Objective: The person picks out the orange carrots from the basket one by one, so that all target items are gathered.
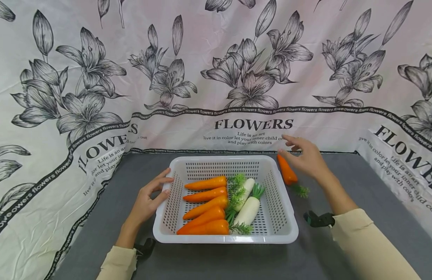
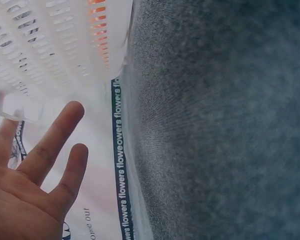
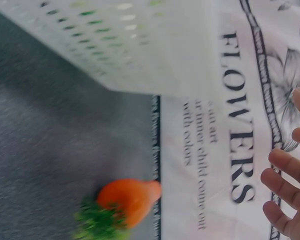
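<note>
A white perforated plastic basket (image 1: 225, 238) holds several orange carrots (image 1: 204, 209) in a column and two white radishes (image 1: 248, 212) with green tops. My left hand (image 1: 150, 197) touches the basket's left rim; its lower fingers spread straight below the rim in the left wrist view. Outside the basket, past its far right corner, another carrot (image 1: 287, 170) lies on the table with its leafy top toward me. Above that carrot is my right hand (image 1: 304, 157), fingers extended and holding nothing. The right wrist view shows the hand's spread fingers (image 3: 285, 182) apart from the carrot (image 3: 130, 200).
A dark grey cloth covers the table (image 1: 216, 260). Behind and at both sides hangs a white curtain (image 1: 188, 132) printed with black lilies and lettering; its lower border meets the table's back edge. A dark wrist device (image 1: 319, 219) sits by each sleeve cuff.
</note>
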A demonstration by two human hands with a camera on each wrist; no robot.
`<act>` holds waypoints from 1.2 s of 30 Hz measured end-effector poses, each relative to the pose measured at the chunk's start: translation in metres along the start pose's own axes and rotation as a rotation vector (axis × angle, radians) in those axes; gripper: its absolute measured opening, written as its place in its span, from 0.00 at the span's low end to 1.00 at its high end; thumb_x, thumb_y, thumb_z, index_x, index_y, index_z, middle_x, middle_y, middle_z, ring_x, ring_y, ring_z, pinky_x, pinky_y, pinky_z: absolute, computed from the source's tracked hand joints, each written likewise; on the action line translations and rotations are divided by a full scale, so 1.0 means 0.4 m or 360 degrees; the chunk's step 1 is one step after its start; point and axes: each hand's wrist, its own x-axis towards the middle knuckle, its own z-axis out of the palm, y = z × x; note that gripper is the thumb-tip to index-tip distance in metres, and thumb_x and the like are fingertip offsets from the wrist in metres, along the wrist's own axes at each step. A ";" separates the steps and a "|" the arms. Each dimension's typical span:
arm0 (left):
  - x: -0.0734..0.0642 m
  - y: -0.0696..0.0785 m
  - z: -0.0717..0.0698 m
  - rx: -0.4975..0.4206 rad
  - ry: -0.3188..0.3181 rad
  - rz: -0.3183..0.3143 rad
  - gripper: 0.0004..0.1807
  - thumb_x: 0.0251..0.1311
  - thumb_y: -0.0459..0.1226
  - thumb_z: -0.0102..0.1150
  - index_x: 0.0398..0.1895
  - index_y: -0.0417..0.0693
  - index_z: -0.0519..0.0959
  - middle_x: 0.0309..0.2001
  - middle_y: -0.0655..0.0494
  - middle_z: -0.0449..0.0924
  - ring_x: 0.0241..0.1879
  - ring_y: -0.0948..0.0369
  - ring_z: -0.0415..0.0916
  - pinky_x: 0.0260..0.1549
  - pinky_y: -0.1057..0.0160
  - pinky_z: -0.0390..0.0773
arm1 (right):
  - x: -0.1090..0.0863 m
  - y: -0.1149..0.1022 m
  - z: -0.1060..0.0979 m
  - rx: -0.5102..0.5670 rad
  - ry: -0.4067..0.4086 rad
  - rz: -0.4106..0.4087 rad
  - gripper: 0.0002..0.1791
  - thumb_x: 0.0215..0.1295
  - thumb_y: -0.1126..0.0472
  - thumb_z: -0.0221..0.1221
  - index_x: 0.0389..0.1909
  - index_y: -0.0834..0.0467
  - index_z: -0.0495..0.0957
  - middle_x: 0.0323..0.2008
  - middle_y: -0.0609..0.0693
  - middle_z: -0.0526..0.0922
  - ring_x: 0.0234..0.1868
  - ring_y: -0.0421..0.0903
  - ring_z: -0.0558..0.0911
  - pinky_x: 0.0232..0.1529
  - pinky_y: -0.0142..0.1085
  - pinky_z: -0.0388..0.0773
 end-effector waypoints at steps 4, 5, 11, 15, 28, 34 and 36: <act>0.002 0.025 0.001 0.0011 -0.0002 -0.0008 0.19 0.67 0.28 0.57 0.60 0.38 0.79 0.76 0.42 0.63 0.50 0.58 0.83 0.33 0.63 0.87 | 0.018 -0.022 -0.006 0.0004 0.0000 -0.0037 0.34 0.72 0.46 0.59 0.75 0.52 0.67 0.60 0.65 0.79 0.56 0.64 0.78 0.51 0.62 0.77; 0.003 0.028 0.002 0.0016 -0.0001 -0.0010 0.19 0.66 0.27 0.57 0.60 0.36 0.79 0.76 0.40 0.63 0.50 0.57 0.83 0.33 0.63 0.87 | 0.020 -0.029 -0.009 0.0014 -0.0008 -0.0037 0.34 0.72 0.45 0.59 0.75 0.51 0.67 0.60 0.65 0.79 0.56 0.63 0.78 0.50 0.62 0.77; 0.005 0.004 0.000 0.0032 0.0001 -0.0028 0.19 0.66 0.28 0.58 0.60 0.40 0.80 0.77 0.44 0.64 0.49 0.57 0.83 0.31 0.62 0.87 | 0.032 -0.057 -0.011 0.0030 -0.0057 -0.0088 0.33 0.72 0.47 0.60 0.75 0.50 0.67 0.60 0.64 0.80 0.56 0.63 0.78 0.53 0.62 0.76; 0.005 -0.006 -0.005 0.0032 -0.0007 -0.0020 0.18 0.68 0.31 0.58 0.60 0.46 0.80 0.77 0.49 0.64 0.49 0.61 0.82 0.33 0.62 0.87 | 0.046 -0.073 -0.005 0.0059 -0.0099 -0.0207 0.32 0.71 0.50 0.62 0.73 0.52 0.70 0.61 0.62 0.80 0.56 0.62 0.79 0.55 0.61 0.75; 0.000 -0.018 -0.021 0.0086 0.0005 0.0015 0.18 0.68 0.32 0.58 0.60 0.47 0.81 0.77 0.49 0.65 0.50 0.70 0.80 0.36 0.63 0.87 | 0.085 -0.203 0.072 0.0024 -0.0500 -0.0611 0.32 0.65 0.52 0.68 0.69 0.53 0.75 0.63 0.55 0.81 0.55 0.53 0.81 0.57 0.53 0.79; 0.002 -0.013 -0.023 0.0090 -0.0009 0.0019 0.18 0.68 0.32 0.58 0.60 0.48 0.81 0.77 0.50 0.65 0.50 0.70 0.80 0.36 0.63 0.87 | 0.105 -0.258 0.154 0.0120 -0.0873 -0.0663 0.30 0.65 0.52 0.68 0.67 0.53 0.76 0.64 0.52 0.81 0.60 0.56 0.80 0.60 0.54 0.79; 0.002 -0.013 -0.024 0.0086 -0.0015 0.0023 0.18 0.68 0.32 0.58 0.60 0.48 0.81 0.77 0.50 0.65 0.50 0.69 0.80 0.35 0.62 0.87 | 0.110 -0.266 0.188 0.0128 -0.0960 -0.0686 0.29 0.66 0.54 0.67 0.67 0.54 0.76 0.64 0.53 0.81 0.60 0.58 0.80 0.60 0.54 0.78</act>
